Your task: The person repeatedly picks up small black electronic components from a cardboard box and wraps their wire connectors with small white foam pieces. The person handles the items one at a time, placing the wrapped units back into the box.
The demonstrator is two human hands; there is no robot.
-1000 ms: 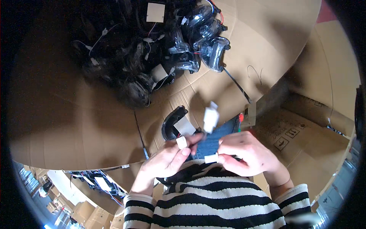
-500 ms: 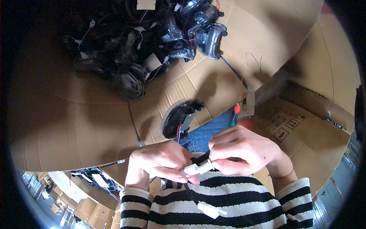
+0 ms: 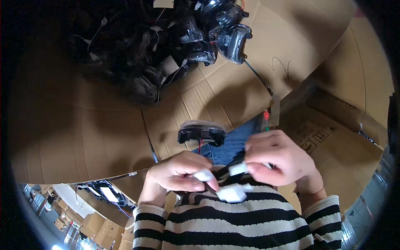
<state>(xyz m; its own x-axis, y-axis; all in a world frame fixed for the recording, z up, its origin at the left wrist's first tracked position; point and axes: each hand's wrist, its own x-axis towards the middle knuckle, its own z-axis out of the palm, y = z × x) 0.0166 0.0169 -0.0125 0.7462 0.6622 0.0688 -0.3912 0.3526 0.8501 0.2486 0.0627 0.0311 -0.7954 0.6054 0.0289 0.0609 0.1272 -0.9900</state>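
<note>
My left hand [image 3: 181,171] is closed on a white wire connector [image 3: 203,175], pinched between thumb and fingers. My right hand [image 3: 278,158] pinches another white connector [image 3: 238,168], and a gap separates the two. Below them a third white connector [image 3: 232,193] dangles on a dark cable in front of my striped top, blurred. A black lamp unit with a clear cover [image 3: 202,133] rests at the near edge of the cardboard, and its coloured wires run down toward my left hand.
Many dark lamp units [image 3: 137,62] with white plugs lie heaped at the far left on the cardboard surface [image 3: 83,137]. Clear-covered lamps [image 3: 233,43] sit at the heap's right side. A red and green item [image 3: 266,116] is beside my right hand. At the right stands an open carton [image 3: 333,112].
The two connectors in my hands were touching and are now apart, my right hand having shifted right and slightly up. The lamp unit has turned, and the dangling connector has swung up.
</note>
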